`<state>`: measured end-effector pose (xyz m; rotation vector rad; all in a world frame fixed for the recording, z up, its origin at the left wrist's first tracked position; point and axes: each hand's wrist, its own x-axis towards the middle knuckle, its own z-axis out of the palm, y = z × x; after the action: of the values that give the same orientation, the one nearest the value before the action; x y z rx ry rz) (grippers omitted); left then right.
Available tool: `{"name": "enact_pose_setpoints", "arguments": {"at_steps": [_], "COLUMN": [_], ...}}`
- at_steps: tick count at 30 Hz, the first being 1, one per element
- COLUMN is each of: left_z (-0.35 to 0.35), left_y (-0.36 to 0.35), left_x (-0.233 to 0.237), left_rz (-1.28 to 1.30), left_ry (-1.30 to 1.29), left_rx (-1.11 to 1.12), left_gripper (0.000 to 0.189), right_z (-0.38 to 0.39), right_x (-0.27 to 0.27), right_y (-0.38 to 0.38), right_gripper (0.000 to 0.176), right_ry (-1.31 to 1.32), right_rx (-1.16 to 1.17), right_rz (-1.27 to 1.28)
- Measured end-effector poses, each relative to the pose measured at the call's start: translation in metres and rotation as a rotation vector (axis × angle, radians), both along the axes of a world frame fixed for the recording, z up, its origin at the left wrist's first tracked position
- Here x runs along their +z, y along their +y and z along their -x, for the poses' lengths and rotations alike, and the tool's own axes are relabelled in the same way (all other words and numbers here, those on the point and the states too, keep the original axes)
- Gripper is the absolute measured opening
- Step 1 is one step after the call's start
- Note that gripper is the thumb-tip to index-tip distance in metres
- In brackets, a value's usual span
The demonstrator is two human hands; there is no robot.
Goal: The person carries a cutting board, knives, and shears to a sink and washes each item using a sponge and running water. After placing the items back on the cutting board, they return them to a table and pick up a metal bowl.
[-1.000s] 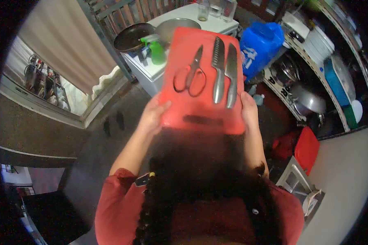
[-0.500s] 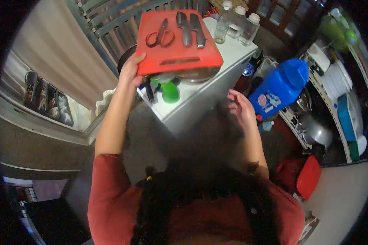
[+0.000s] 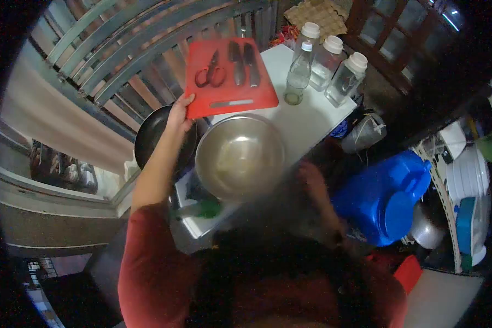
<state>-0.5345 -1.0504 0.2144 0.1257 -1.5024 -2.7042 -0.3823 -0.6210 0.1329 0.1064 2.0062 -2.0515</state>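
My left hand [image 3: 181, 113] grips the lower left corner of a red cutting board [image 3: 198, 101], which is above the far part of the white table [image 3: 317, 117]. On the board lie scissors [image 3: 210, 76] with dark red handles and two dark knives [image 3: 251, 64] side by side. A steel bowl [image 3: 240, 156] stands on the table just below the board. My right hand [image 3: 310, 174] is right of the bowl, blurred and dim, so its fingers cannot be made out.
Bottles and jars [image 3: 328, 61] stand at the table's far right. A black pan [image 3: 158, 134] is left of the bowl, and a green object [image 3: 205, 209] is at the near corner. A blue water jug [image 3: 385, 197] and a rack of dishes [image 3: 464, 169] are on the right.
The view has shifted, now showing the whole bowl and the pan. The board has moved from over the bowl to beyond it, still in my left hand. My right hand appears lower.
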Motion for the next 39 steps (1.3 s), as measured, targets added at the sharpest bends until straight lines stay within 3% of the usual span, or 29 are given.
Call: {"name": "enact_pose_setpoints", "arguments": {"at_steps": [4,6,10,12,14,19,21,25,27,29,30,31,33,35,37,39], "left_z": [0.049,0.065,0.085,0.092,0.103,0.100,0.108,0.113,0.103,0.106,0.092,0.087,0.086,0.113,0.063,0.018], "left_y": [0.003,0.013,0.016,0.013,0.004,0.031,0.033,0.041,0.043,0.030,0.044,0.039,0.032,0.009,0.028,0.033], "left_x": [-0.031,-0.041,-0.059,-0.082,-0.125,-0.125,-0.132,-0.131,-0.113,-0.134,-0.101,-0.098,-0.066,-0.081,-0.002,0.055], "left_rz": [0.028,-0.004,0.015,-0.022,-0.117,-0.103,-0.067,0.065,0.405,0.544,0.565,0.800,1.154,1.574,1.080,0.962], "left_ry": [-0.092,-0.118,-0.272,-0.252,-0.191,-0.347,-0.426,-0.547,-0.591,-0.550,-0.595,-0.316,-0.426,-0.195,-0.093,0.309], "left_rx": [-0.013,0.044,0.028,-0.007,-0.087,-0.015,-0.126,-0.191,-0.216,-0.270,-0.251,-0.381,-0.467,-0.606,-0.266,-0.294], "left_gripper": [0.036,0.036,0.035,0.036,0.034,0.030,0.030,0.030,0.037,0.027,0.028,0.029,0.032,0.036,0.034,0.033], "right_z": [0.036,0.044,0.053,0.055,0.059,0.067,0.070,0.068,0.070,0.071,0.069,0.069,0.077,0.086,0.094,0.100], "right_x": [-0.005,-0.006,-0.009,-0.027,-0.042,-0.048,-0.052,-0.070,-0.057,-0.052,-0.052,-0.055,-0.059,-0.064,-0.059,-0.036], "right_y": [-0.043,-0.054,-0.056,-0.053,-0.052,-0.052,-0.047,-0.046,-0.047,-0.044,-0.043,-0.041,-0.038,-0.039,-0.037,-0.035], "right_gripper": [0.049,0.052,0.054,0.058,0.059,0.056,0.045,0.034,0.032,0.031,0.030,0.030,0.028,0.026,0.025,0.026], "right_ry": [0.257,0.260,0.272,0.296,0.219,0.173,0.108,0.068,0.068,0.018,-0.026,-0.045,0.027,0.058,0.089,0.048], "right_rx": [0.134,0.095,0.061,-0.001,0.026,0.088,0.159,0.125,0.155,0.101,0.038,0.051,-0.020,-0.021,-0.019,0.066], "right_rz": [-0.172,-0.457,-0.377,-0.181,-0.181,-0.223,-0.282,-0.150,-0.119,-0.082,-0.045,-0.046,-0.035,0.000,0.033,-0.124]}}
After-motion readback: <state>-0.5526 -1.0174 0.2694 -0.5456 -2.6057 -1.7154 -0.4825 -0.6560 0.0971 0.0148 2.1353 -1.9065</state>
